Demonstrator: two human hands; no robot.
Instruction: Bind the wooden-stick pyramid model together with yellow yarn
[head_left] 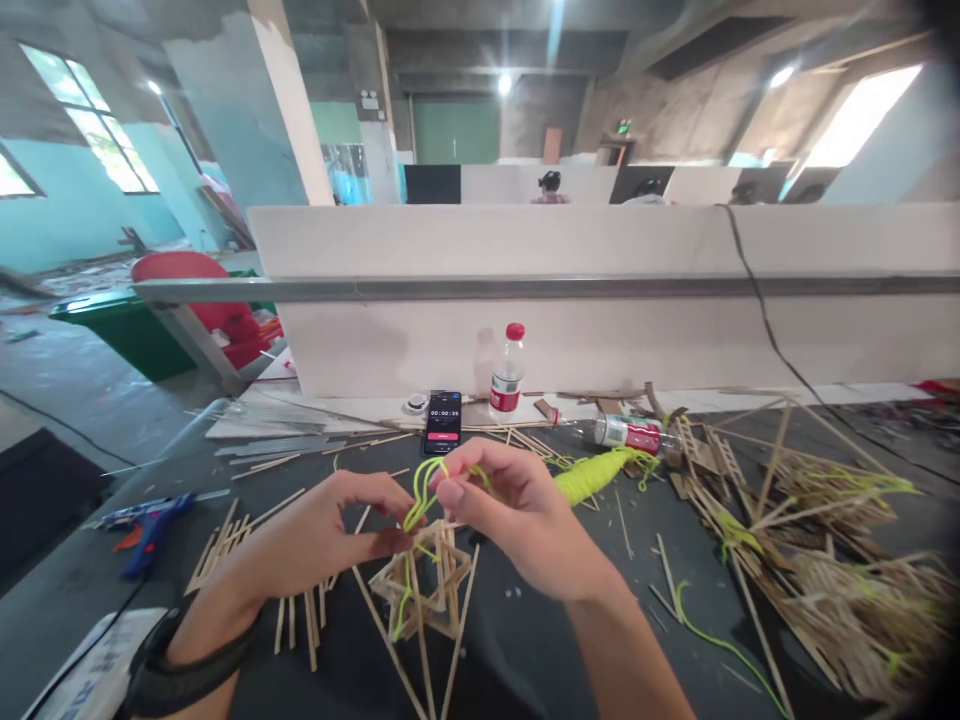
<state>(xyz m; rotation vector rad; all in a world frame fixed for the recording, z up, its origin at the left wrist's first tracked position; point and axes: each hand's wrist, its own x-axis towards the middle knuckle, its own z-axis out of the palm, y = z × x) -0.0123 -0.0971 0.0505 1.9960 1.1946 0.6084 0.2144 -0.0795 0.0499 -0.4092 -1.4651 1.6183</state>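
Observation:
Loops of yellow-green yarn point(426, 488) are stretched between my two hands. My left hand point(349, 525) pinches the lower left end of the loops. Thumb and fingers of my right hand point(506, 497) are closed on the yarn at the upper right. Just below my hands stands a frame of thin wooden sticks point(426, 600), with yellow-green yarn hanging down inside it and long sticks reaching toward me. Behind my right hand lies a bundle of the same yarn point(592, 476).
A blue glue gun point(150, 525) and loose sticks point(225, 540) lie left. Behind are a phone point(442, 422), an upright bottle point(507, 375) and a lying bottle point(630, 433). Stick structures with yarn point(840, 560) pile up right. A white partition point(390, 345) borders the table.

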